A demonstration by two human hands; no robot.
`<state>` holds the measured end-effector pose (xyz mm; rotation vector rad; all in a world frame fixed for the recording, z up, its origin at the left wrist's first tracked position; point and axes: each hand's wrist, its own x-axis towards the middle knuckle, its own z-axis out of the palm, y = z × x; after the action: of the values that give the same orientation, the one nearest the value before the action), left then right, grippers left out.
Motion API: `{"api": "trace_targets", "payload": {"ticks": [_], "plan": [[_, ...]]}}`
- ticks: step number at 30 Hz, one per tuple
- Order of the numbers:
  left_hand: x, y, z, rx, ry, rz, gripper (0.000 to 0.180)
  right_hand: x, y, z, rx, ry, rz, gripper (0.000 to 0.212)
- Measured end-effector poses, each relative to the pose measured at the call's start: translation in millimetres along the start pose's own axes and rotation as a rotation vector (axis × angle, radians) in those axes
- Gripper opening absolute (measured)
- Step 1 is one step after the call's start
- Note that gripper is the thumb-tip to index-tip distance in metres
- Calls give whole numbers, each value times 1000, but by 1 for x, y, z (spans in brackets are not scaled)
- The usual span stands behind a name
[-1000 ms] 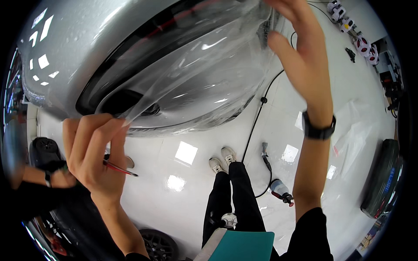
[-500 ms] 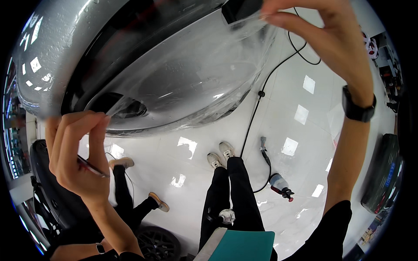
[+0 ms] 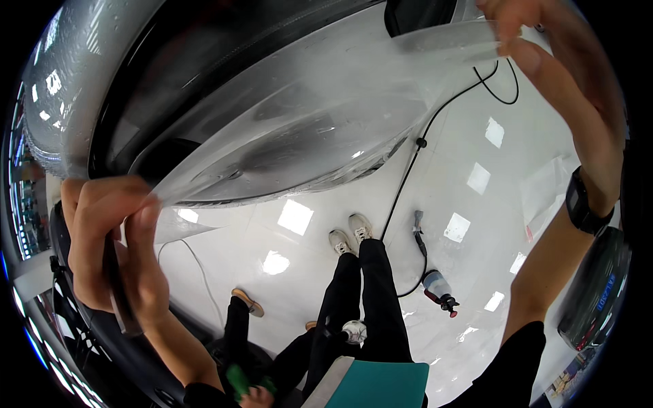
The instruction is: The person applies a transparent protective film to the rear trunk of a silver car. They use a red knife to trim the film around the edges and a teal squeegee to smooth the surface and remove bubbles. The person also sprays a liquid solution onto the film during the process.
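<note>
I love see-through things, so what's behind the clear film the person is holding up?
Behind the clear film, a grey car panel shows through. Cloudy patches blur its details, and whatever sits directly behind the left fingers and right fingers is covered.

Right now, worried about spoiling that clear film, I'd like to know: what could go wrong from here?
The clear film might crease or tear between the left hand and the right hand, which pinch it. The slim dark tool in the left hand could nick it. The black cord on the floor runs close by the shoes, so a step might catch it.
</note>
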<state>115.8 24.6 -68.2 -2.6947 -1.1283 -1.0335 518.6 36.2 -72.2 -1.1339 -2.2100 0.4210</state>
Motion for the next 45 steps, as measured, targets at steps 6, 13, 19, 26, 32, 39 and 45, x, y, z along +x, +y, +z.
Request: {"api": "trace_targets", "payload": {"ticks": [6, 13, 19, 26, 32, 39, 45], "plan": [[14, 22, 14, 238, -166, 8, 40, 24, -4, 18, 52, -139, -3, 14], [47, 70, 63, 219, -108, -81, 28, 43, -17, 9, 135, -201, -59, 19], [44, 59, 48, 135, -82, -135, 22, 60, -4, 17, 436, -199, -249, 20], [38, 53, 40, -64, -99, -203, 24, 59, -27, 6, 326, -262, -62, 22], [41, 54, 41, 117, -106, -94, 25, 45, -45, 41, -305, 140, -109, 14], [35, 47, 21, 298, -295, -167, 19, 57, -51, 21, -328, -122, -203, 11], [37, 47, 15, 145, -293, -213, 24, 30, -52, 48, -289, 311, -180, 32]]}}
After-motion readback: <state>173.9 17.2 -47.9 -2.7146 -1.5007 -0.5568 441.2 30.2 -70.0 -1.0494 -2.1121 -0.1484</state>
